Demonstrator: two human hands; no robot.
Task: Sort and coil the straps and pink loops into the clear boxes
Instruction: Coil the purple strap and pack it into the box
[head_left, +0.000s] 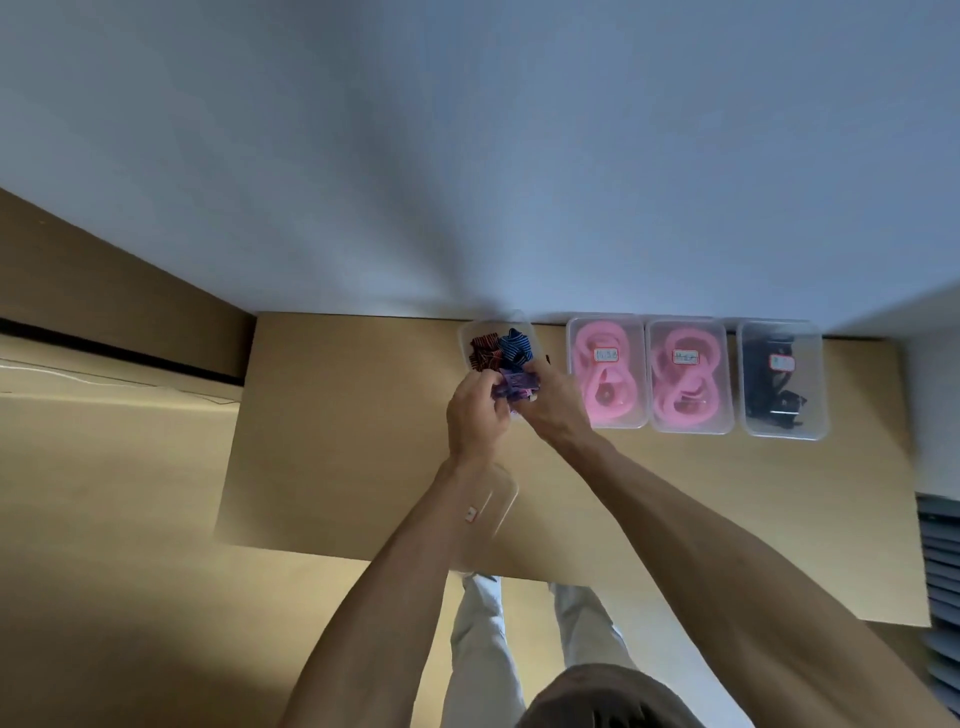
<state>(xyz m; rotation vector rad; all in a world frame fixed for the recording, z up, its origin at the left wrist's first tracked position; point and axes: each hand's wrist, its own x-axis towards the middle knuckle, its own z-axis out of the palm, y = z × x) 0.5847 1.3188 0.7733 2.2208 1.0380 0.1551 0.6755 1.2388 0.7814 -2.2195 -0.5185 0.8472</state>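
Nearest on the desk (332, 467) lies a clear lid (496, 506), partly under the left forearm. Beyond it the left hand (475, 415) and right hand (553, 405) both pinch a purple strap (514, 387) over the open box (496, 345), which holds red and blue straps. I think the coil should stay tight until it is pressed down inside. The pink loops (605, 374) already lie in closed boxes further right.

Left of open box (470, 332): bare table (337, 415).
Right: three lidded boxes (688, 376) side by side.
Near side: loose lid (501, 499).
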